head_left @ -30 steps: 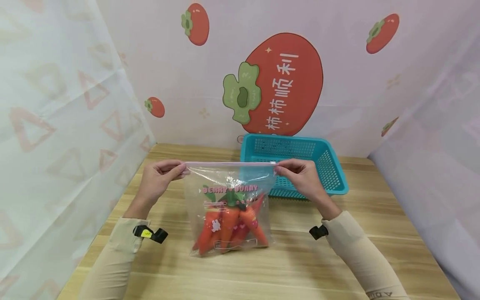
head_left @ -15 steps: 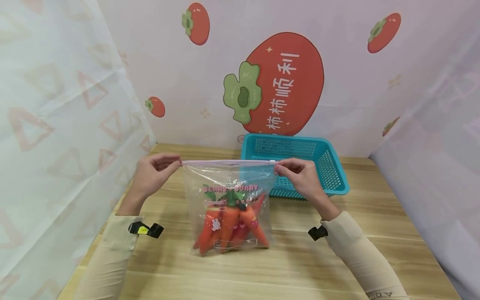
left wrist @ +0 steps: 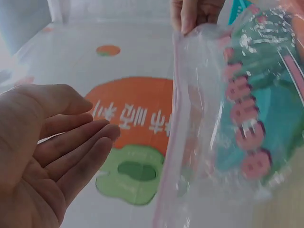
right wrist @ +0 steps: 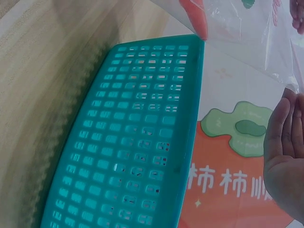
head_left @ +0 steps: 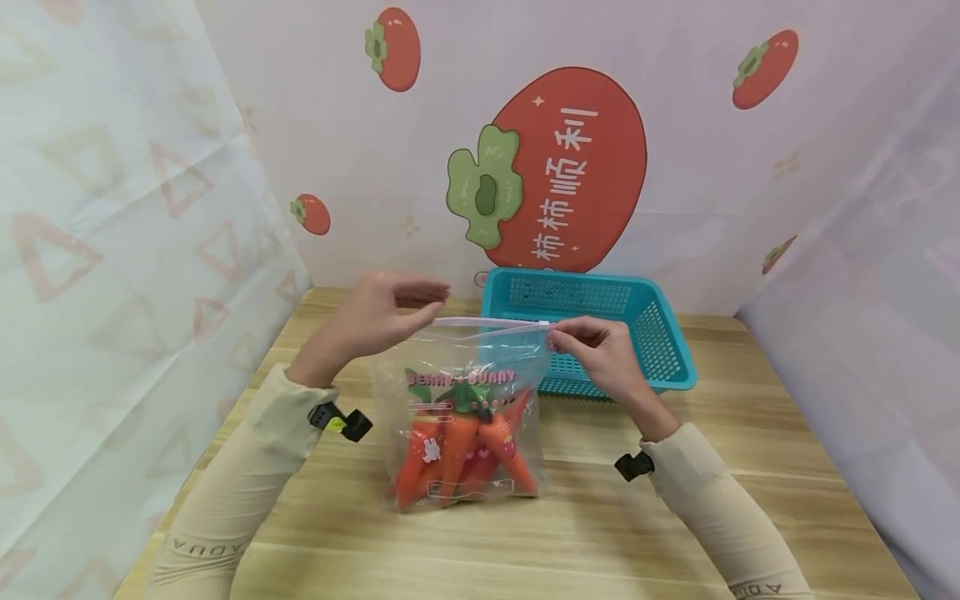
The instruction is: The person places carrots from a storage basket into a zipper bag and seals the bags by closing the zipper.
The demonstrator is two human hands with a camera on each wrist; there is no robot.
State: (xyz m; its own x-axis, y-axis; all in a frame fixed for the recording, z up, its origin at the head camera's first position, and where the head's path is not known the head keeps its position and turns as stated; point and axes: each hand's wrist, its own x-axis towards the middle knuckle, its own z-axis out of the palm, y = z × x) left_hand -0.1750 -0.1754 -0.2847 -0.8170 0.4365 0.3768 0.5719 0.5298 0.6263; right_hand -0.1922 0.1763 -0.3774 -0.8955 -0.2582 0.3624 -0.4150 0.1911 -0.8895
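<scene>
A clear zip bag (head_left: pixel 471 442) with pink lettering stands upright on the table, several toy-like orange carrots (head_left: pixel 459 437) with green tops inside it. At its top right corner, beside the white slider, my right hand (head_left: pixel 600 350) pinches the bag. My left hand (head_left: pixel 382 317) hovers over the bag's upper left edge, fingers relaxed and holding nothing. In the left wrist view the left hand (left wrist: pixel 52 137) is apart from the pink zip strip (left wrist: pixel 173 133). The right hand (right wrist: pixel 287 152) shows at the bag's corner in the right wrist view.
A blue perforated basket (head_left: pixel 663 333) stands behind and right of the bag, near the back wall. The wooden table (head_left: pixel 600 533) meets fabric walls at the back and both sides. Black camera mounts (head_left: pixel 348 422) sit on both wrists.
My left hand has let go of the bag's top left corner and moved right and up above the zip edge. The right hand has stayed at its corner.
</scene>
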